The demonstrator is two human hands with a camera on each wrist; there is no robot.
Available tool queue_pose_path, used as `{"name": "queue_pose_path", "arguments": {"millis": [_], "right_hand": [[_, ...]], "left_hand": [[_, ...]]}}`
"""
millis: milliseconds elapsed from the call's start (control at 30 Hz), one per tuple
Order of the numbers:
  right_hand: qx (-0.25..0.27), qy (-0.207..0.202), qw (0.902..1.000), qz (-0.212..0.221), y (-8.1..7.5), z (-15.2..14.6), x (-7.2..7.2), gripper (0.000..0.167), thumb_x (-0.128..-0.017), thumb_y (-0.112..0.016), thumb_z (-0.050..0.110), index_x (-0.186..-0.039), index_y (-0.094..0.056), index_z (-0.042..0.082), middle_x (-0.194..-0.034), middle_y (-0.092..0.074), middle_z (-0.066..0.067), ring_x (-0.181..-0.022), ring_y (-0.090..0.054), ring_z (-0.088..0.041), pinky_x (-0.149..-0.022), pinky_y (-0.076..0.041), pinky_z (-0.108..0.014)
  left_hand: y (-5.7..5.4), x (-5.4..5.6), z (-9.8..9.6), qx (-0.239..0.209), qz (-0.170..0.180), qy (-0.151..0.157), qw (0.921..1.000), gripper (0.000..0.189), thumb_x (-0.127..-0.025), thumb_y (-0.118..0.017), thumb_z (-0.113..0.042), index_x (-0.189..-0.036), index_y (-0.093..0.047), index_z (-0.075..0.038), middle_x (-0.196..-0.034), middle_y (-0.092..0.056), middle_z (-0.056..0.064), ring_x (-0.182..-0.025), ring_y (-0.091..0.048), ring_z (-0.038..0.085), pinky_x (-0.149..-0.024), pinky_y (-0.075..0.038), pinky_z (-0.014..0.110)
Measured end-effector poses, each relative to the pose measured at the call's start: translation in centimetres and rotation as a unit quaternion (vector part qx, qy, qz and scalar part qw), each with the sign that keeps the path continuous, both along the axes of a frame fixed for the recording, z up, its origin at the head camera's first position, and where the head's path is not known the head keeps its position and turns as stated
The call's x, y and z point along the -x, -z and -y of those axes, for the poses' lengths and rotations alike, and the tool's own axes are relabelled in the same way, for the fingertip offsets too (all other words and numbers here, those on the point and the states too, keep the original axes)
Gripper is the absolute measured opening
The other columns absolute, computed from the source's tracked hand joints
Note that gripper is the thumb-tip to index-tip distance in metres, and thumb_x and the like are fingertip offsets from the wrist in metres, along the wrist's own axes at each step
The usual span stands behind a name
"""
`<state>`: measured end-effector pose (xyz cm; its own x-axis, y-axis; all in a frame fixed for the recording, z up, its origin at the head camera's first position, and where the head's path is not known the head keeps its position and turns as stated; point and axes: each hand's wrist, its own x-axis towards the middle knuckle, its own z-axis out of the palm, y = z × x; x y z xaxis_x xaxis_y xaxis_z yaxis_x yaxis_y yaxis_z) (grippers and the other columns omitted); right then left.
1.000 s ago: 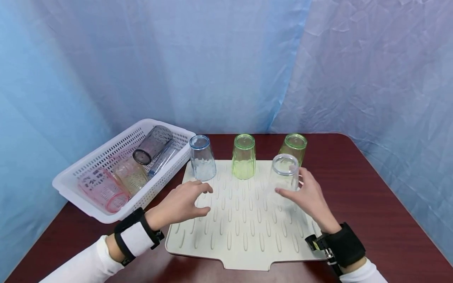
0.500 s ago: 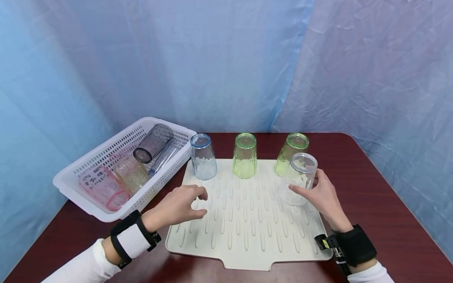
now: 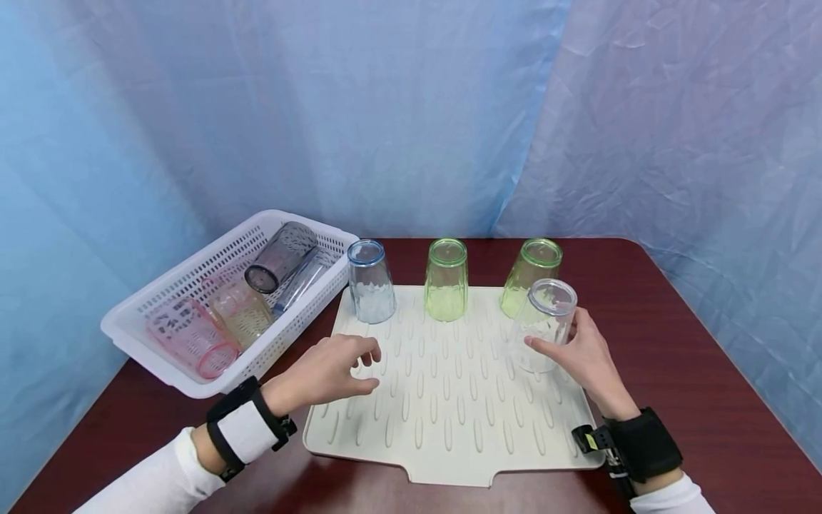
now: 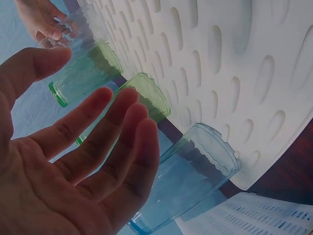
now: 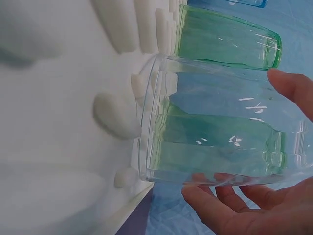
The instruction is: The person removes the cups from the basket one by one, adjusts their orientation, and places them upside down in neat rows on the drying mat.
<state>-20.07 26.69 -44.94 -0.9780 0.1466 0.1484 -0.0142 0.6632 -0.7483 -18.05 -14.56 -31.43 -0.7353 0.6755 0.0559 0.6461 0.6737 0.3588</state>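
Note:
My right hand (image 3: 589, 364) holds a clear drinking glass (image 3: 544, 325), mouth down, at the right side of the ribbed off-white drying mat (image 3: 443, 435). In the right wrist view the thumb lies on one side of that glass and the fingers on the other, and its rim is right at the mat. My left hand (image 3: 329, 373) hovers over the mat's left side, fingers loosely bent, holding nothing. Along the mat's far edge stand a blue glass (image 3: 372, 289), a green glass (image 3: 446, 282) and a yellow-green glass (image 3: 538, 255), all upside down. The clear glass partly overlaps the yellow-green one.
A white perforated basket (image 3: 163, 282) stands left of the mat. In it lie a pink glass (image 3: 193, 335), a yellowish glass (image 3: 244, 314), a dark grey glass (image 3: 282, 253) and a bluish glass (image 3: 302, 282). Blue curtains (image 3: 385, 107) hang behind the dark red table (image 3: 668, 343).
My right hand has moved the clear glass to the right, in front of the yellow-green glass, and has kept still over the last half second. The left hand has barely moved.

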Motion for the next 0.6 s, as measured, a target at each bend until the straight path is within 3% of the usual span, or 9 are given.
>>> {"name": "queue_pose_path", "arguments": {"millis": [67,200,367,467,600], "right_hand": [[0.009,-0.004,1.0000,0.000,-0.9,0.5,-0.5,0.098,-0.075,-0.071,0.062,-0.148,-0.023,0.017,-0.132,-0.038,-0.004,-0.101,-0.039,-0.022,-0.077,-0.034,-0.041],[0.033,-0.019,0.9993,0.006,-4.5,2.1,-2.2,0.099,-0.078,-0.075,0.052,-0.148,-0.021,0.008,-0.136,-0.037,-0.015,-0.109,-0.040,-0.029,-0.080,-0.036,-0.044],[0.041,-0.021,0.9988,0.016,-7.7,3.5,-3.5,0.099,-0.081,-0.078,0.037,-0.147,-0.018,-0.005,-0.134,-0.034,-0.028,-0.111,-0.039,-0.038,-0.082,-0.035,-0.047],[0.045,-0.013,0.9989,0.002,-8.4,3.7,-3.8,0.096,-0.081,-0.079,0.033,-0.148,-0.021,-0.004,-0.135,-0.034,-0.028,-0.118,-0.037,-0.041,-0.089,-0.035,-0.052],[0.043,0.003,0.9987,-0.028,-7.3,2.6,-3.3,0.097,-0.081,-0.078,0.038,-0.151,-0.021,0.005,-0.139,-0.031,-0.025,-0.129,-0.032,-0.040,-0.103,-0.029,-0.054]], "left_hand": [[-0.1,0.1,0.1,0.001,-0.005,-0.004,1.0000,0.017,-0.080,-0.075,-0.015,-0.092,-0.065,-0.009,-0.082,-0.063,-0.002,-0.074,-0.059,0.016,-0.060,-0.045,0.026],[-0.6,0.4,0.6,-0.013,-0.029,-0.005,0.9995,0.015,-0.080,-0.075,-0.014,-0.090,-0.065,-0.008,-0.081,-0.063,-0.002,-0.074,-0.060,0.014,-0.061,-0.047,0.026],[-1.9,1.3,1.9,-0.046,-0.057,-0.024,0.9970,0.014,-0.079,-0.074,-0.011,-0.089,-0.065,-0.007,-0.079,-0.063,-0.001,-0.072,-0.060,0.015,-0.064,-0.049,0.030],[-2.9,1.9,3.2,-0.058,-0.074,-0.057,0.9939,0.012,-0.080,-0.072,-0.010,-0.089,-0.065,-0.007,-0.077,-0.064,-0.001,-0.071,-0.062,0.016,-0.064,-0.050,0.033],[-4.1,3.1,5.8,-0.063,-0.081,-0.107,0.9890,0.012,-0.082,-0.069,-0.009,-0.092,-0.066,-0.003,-0.081,-0.068,0.006,-0.074,-0.065,0.021,-0.067,-0.053,0.038]]}}
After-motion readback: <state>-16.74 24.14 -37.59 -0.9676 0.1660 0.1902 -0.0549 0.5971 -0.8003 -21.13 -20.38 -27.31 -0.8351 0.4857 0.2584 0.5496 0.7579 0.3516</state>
